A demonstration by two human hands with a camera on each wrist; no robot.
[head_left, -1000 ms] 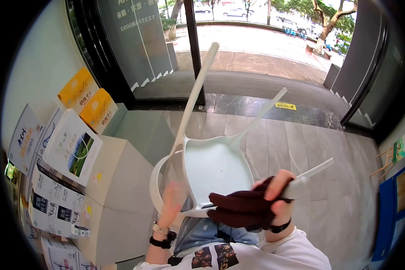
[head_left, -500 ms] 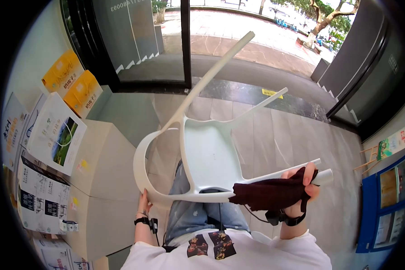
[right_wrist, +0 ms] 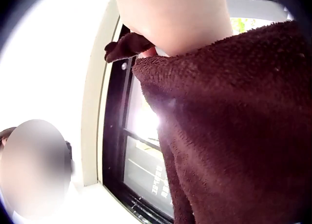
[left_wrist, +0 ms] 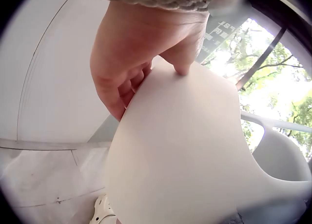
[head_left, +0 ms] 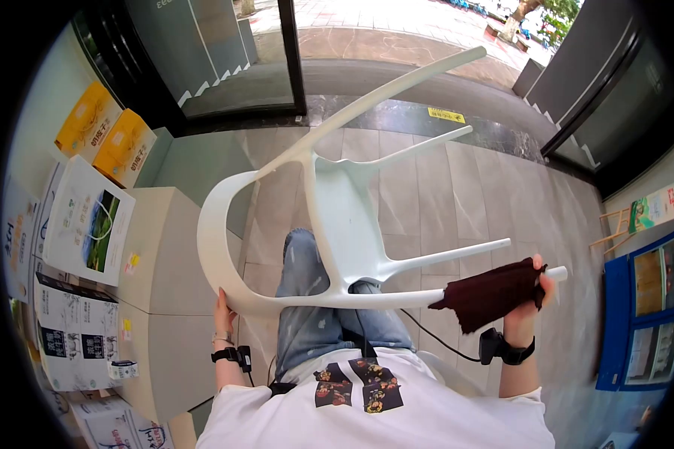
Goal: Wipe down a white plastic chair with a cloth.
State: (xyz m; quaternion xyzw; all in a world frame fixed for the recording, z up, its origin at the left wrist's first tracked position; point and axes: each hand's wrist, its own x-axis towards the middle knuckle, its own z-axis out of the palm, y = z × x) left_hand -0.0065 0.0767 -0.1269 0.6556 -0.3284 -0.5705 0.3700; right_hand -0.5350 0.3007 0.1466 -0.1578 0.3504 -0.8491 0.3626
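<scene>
A white plastic chair (head_left: 344,217) lies tipped on its side across the person's lap, its legs pointing right. My left hand (head_left: 225,314) grips the curved backrest (head_left: 213,232) at its lower edge. In the left wrist view the thumb of the left hand (left_wrist: 141,43) lies on the broad white face, the other fingers curled behind its edge. My right hand (head_left: 543,292) holds a dark brown cloth (head_left: 490,295) against the nearest leg, close to the leg's tip (head_left: 559,274). Plush fabric of the cloth (right_wrist: 229,121) fills much of the right wrist view and hides most of the fingers.
On the left, a pale counter (head_left: 153,262) carries a white gift bag (head_left: 90,221), yellow boxes (head_left: 105,135) and milk cartons (head_left: 71,337). Ahead, a glass door (head_left: 232,60) stands by the doorway. A blue cabinet (head_left: 644,310) and a small easel sign (head_left: 655,206) are at right.
The left hand has come onto the backrest and holds it. The chair has shifted left and turned. The right hand has slid the cloth rightward along the leg toward its tip.
</scene>
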